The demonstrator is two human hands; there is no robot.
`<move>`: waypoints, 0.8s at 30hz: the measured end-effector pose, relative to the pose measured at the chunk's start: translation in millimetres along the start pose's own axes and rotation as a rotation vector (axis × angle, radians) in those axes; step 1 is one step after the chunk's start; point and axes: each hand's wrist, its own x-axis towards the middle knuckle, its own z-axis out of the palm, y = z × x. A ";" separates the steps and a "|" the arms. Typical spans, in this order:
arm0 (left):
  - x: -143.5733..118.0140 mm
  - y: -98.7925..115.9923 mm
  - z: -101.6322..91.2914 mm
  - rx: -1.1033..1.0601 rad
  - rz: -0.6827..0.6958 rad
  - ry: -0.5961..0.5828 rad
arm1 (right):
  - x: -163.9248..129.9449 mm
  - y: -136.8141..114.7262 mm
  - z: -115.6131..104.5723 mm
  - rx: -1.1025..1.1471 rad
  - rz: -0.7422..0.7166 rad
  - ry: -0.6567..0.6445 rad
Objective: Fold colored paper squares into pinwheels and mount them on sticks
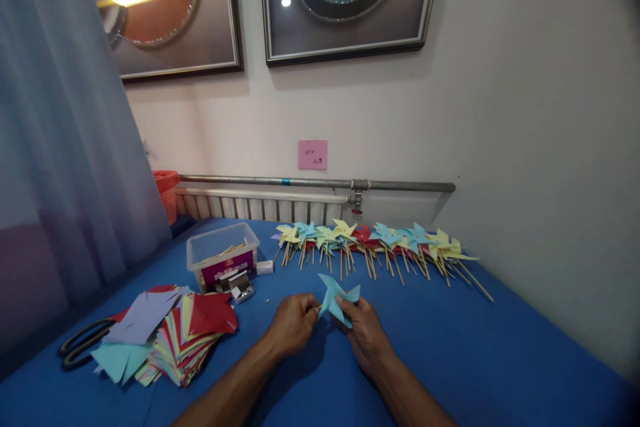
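Blue pinwheel [332, 295] clamped between the right fingers [349, 307]; left fingers [306, 303] pinch, seemingly, its stick [319, 307].

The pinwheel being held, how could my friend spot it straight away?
Find the big blue table. In front of the long row of pinwheels, look between the left hand and the right hand for a light-blue pinwheel. Others in the row are blue too, but only this one is held.

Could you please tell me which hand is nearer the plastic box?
Left: the left hand is right of the plastic box, toward the viewer; the right hand is farther right.
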 end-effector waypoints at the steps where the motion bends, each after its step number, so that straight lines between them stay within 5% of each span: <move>1: 0.0 0.0 0.1 0.000 -0.005 0.006 | -0.2 0.0 0.1 0.014 0.008 -0.003; 24: 0.4 -1.8 -1.4 0.055 0.023 -0.021 | 5.2 7.9 -4.0 0.052 0.011 -0.033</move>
